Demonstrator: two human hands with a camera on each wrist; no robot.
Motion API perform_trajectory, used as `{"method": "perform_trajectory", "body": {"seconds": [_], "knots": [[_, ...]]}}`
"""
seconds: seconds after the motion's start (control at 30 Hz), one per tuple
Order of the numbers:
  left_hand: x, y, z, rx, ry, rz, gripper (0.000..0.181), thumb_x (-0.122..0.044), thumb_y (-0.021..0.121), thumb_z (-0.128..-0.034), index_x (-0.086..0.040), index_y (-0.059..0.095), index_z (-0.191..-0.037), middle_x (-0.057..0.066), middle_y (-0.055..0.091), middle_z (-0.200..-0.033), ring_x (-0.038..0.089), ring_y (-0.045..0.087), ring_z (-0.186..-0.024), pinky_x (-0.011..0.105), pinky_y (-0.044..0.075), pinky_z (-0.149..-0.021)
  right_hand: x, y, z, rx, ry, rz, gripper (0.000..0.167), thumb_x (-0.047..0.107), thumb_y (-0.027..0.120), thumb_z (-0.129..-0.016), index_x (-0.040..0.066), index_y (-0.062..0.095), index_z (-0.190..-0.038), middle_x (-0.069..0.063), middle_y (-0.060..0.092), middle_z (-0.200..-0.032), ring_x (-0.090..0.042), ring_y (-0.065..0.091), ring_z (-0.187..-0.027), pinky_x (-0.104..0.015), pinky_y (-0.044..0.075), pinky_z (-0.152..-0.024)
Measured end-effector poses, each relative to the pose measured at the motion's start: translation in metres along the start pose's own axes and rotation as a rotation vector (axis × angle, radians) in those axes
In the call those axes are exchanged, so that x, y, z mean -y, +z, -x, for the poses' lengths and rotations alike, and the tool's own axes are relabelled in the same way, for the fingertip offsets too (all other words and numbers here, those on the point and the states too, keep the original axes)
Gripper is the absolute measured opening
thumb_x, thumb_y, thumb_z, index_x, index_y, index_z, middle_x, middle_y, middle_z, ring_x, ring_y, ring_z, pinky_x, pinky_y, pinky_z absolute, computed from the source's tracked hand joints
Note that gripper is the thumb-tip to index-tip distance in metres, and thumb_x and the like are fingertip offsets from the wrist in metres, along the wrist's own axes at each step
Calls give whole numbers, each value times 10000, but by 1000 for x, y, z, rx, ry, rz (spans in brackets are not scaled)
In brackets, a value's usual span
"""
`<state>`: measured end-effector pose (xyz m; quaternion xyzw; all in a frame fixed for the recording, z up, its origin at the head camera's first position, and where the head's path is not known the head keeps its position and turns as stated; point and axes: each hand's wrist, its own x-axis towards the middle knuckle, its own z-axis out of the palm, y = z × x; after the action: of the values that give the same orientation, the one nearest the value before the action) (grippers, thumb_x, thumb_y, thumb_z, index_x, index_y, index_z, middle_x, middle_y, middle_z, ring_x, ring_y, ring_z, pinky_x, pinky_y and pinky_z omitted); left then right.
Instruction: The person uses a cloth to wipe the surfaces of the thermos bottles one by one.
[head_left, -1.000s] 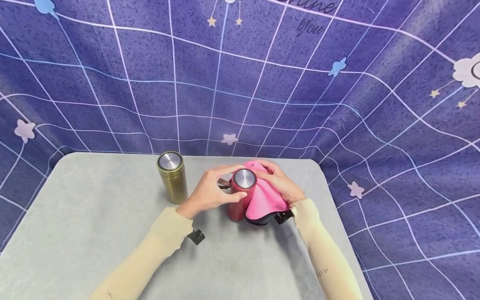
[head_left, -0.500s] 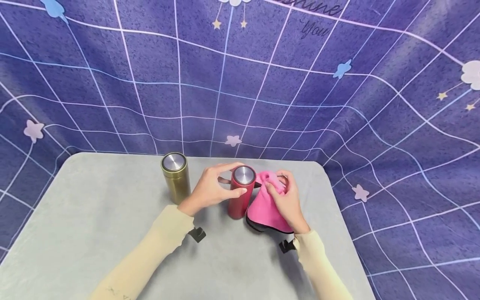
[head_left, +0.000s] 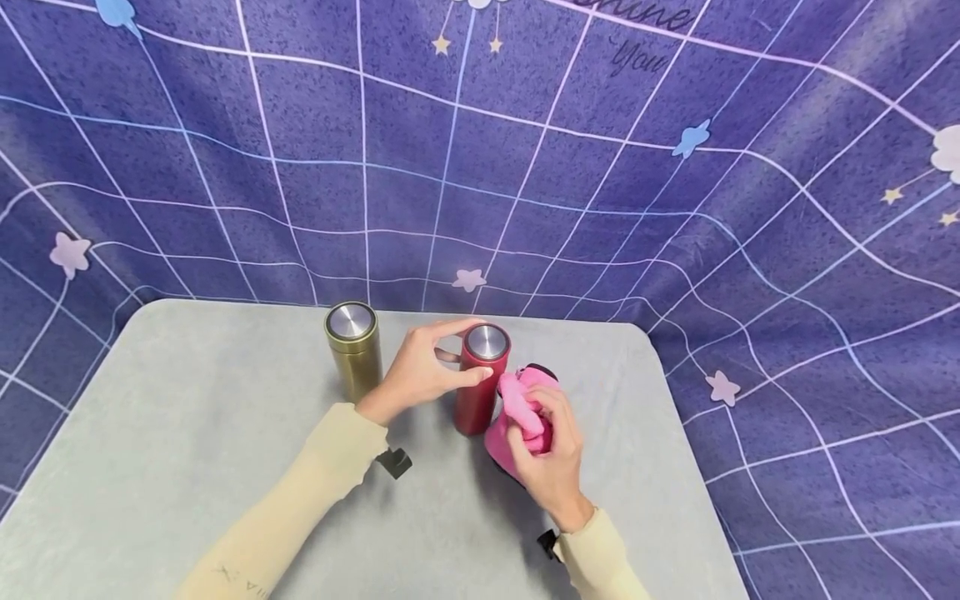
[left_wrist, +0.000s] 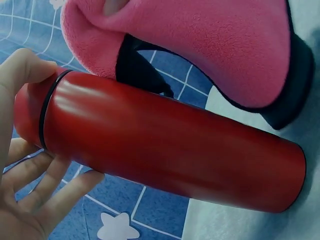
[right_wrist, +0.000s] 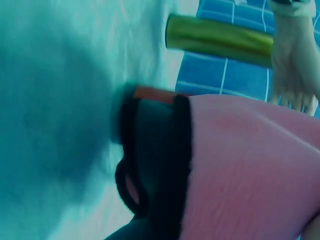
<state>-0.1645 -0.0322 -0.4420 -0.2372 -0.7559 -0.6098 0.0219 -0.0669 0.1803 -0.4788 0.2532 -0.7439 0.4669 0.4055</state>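
Upright on the table (head_left: pixel 225 367), right of its middle and near the back: the red bottle (head_left: pixel 477 396), with round silver-coloured top (head_left: pixel 487 342) and, in the left wrist view, a thin black ring (left_wrist: pixel 49 102) below the cap (left_wrist: pixel 31 107). Around the upper part of this bottle, the left hand (head_left: pixel 420 367): thumb on one side, other fingers on the opposite side, slightly spread from each other, in a grip at the cap. Just beside the bottle, on the right: the pink cloth (head_left: pixel 521 410), soft and fluffy, with a black edge (right_wrist: pixel 182 165) and, in the right wrist view, a small black loop (right_wrist: pixel 121 177). Bunched and pinched in the right hand (head_left: pixel 552 457), between thumb and bent fingers; exact place of each fingertip not possible to tell, because of the folds. Contact between cloth and bottle: also not possible to tell. Farther to the left, beyond the left hand: the gold bottle (head_left: pixel 356 358), upright too, with a similar top. On both forearms, cream-coloured sleeves (head_left: pixel 322 467), and at each wrist a small black device (head_left: pixel 395 461). Behind and to the right, blue-purple fabric (head_left: pixel 300 125) with pale grid lines, stars and some writing.
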Motion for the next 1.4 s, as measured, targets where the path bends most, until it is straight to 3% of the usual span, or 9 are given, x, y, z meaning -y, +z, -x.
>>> {"method": "perform_trajectory", "body": {"seconds": [0.17, 0.33, 0.43, 0.53, 0.67, 0.8, 1.1, 1.4], "knots": [[0, 0, -2, -4, -6, -2, 646, -178, 978, -768, -185, 752, -1373, 48, 751, -1318, 217, 798, -984, 299, 674, -808, 12, 8, 8, 90, -97, -3, 495, -34, 667, -770, -168, 596, -1241, -295, 613, -1230, -379, 591, -1187, -269, 472, -1149], [-2, -1, -5, -26, 13, -21, 652, -204, 984, -757, -172, 755, -1367, 76, 762, -1291, 230, 792, -987, 315, 678, -808, 11, 12, 14, 244, -226, 60, 407, 24, 567, -991, -120, 612, -1369, -258, 652, -1356, -346, 657, -1240, -284, 479, -1183], [-2, -1, -5, -29, 12, -31, 653, -218, 987, -752, -193, 759, -1364, 58, 763, -1290, 200, 796, -961, 299, 675, -802, 8, 15, 12, 264, -299, 116, 358, 13, 525, -1047, -81, 662, -1364, -210, 701, -1356, -315, 715, -1198, -338, 556, -1111], [-2, 0, -5, -17, 16, -30, 657, -219, 983, -756, -193, 755, -1371, 56, 749, -1325, 193, 791, -993, 290, 673, -809, 5, 19, 9, 228, -368, 188, 331, -6, 540, -1044, -23, 736, -1309, -174, 740, -1310, -293, 749, -1106, -365, 626, -970], [-3, 0, -6, -10, 24, 1, 664, -174, 980, -753, -159, 748, -1375, 77, 746, -1330, 236, 781, -1056, 303, 670, -846, 3, 28, 5, 190, -429, 277, 315, -11, 581, -1020, 39, 789, -1251, -134, 764, -1265, -274, 740, -972, -360, 622, -784], [-4, 0, -7, -17, 12, 5, 647, -165, 980, -756, -152, 753, -1362, 67, 769, -1272, 262, 784, -1053, 318, 667, -870, 2, 37, 3, 174, -455, 360, 332, -18, 598, -991, 89, 810, -1223, -95, 769, -1255, -254, 690, -876, -329, 562, -687], [-10, 3, -10, -16, -12, -19, 641, -195, 993, -752, -173, 761, -1349, 37, 770, -1257, 252, 779, -1070, 352, 667, -889, 2, 54, 6, 158, -459, 623, 327, 52, 669, -931, 206, 828, -1172, 35, 770, -1247, -219, 543, -812, -344, 406, -671], [-15, 9, -10, -19, 7, -8, 633, -167, 988, -751, -184, 766, -1344, 29, 770, -1256, 205, 784, -1039, 285, 668, -836, 5, 66, 0, 215, -404, 692, 210, 45, 709, -885, 193, 800, -1004, 43, 739, -1034, -229, 553, -823, -335, 424, -668]]}}
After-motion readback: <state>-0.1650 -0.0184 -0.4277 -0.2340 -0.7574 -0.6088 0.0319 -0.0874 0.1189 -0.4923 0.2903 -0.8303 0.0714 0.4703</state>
